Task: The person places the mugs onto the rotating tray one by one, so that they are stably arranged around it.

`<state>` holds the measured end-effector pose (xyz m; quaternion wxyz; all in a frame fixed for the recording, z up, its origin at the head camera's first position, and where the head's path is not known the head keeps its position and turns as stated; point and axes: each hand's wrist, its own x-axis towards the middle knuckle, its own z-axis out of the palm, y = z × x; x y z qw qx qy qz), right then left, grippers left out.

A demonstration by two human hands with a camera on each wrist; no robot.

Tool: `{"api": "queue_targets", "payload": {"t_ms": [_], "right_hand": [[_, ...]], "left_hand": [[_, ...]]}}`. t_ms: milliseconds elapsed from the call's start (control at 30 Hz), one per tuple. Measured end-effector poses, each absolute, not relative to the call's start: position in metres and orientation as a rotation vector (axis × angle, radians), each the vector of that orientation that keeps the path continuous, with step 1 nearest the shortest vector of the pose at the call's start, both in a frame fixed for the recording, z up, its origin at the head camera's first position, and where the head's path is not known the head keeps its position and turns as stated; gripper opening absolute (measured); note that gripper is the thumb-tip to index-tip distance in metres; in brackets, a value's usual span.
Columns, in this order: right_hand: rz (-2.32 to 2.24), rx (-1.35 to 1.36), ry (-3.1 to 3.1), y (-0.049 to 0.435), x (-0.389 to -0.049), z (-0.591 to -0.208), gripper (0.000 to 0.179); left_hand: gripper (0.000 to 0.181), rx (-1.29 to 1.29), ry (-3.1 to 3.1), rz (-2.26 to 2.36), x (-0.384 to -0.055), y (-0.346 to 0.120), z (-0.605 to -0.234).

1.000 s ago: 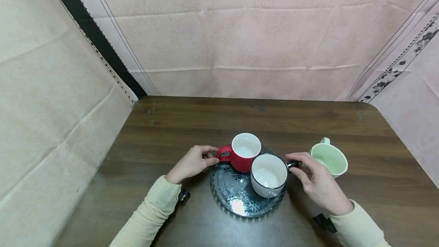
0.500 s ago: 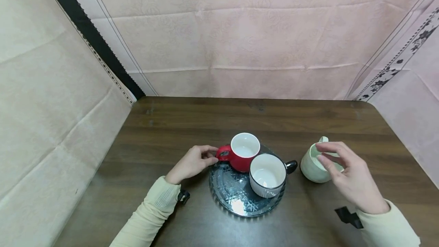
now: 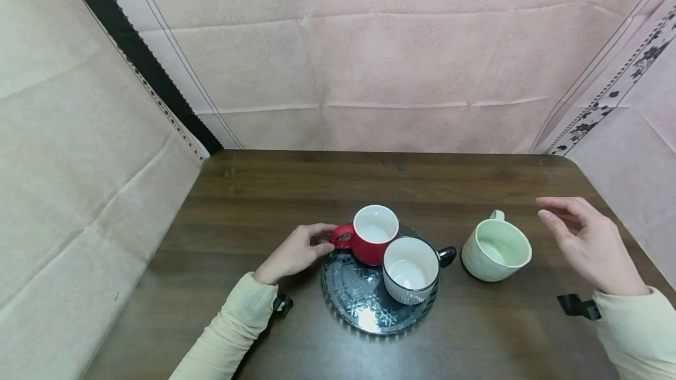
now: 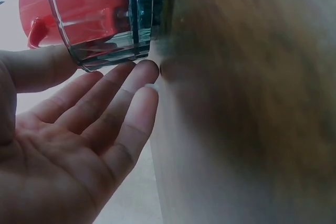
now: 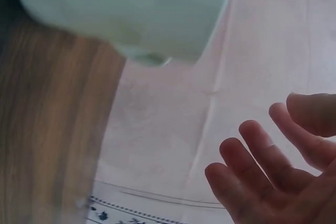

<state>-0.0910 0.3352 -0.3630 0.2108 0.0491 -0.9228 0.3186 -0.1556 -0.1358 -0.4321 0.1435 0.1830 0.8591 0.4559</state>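
Observation:
In the head view my left hand is at the left edge of a round, dark glass tray. The left wrist view shows its thumb at the tray's rim and its fingertips against the outer wall, pinching the edge. A red mug with a white inside stands on the tray, its handle near that thumb. A white mug with a black handle stands beside it on the tray. My right hand hovers at the right, fingers loosely bent, holding nothing. A pale green mug stands upright to its left.
The brown wooden table carries the tray and the green mug. Pale cloth hangs behind the table and along both sides. The white mug's black handle sticks out past the tray toward the green mug.
My right hand has left the white mug's handle and moved right, past the green mug. The green mug has shifted slightly left and toward me. The left hand stays at the tray.

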Motion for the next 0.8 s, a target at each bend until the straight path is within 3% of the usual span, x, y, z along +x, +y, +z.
{"api": "queue_targets", "payload": {"t_ms": [367,800], "right_hand": [[0.957,0.379,-2.723,0.357,-0.127,-0.384,0.03],[1.06,0.543,-2.718,0.352,-0.144,-0.397,0.029]], "left_hand": [[0.047,0.614,2.476,1.3,-0.154,-0.133,-0.431],[0.046,0.615,2.465,1.29,-0.154,-0.132,-0.43]]}}
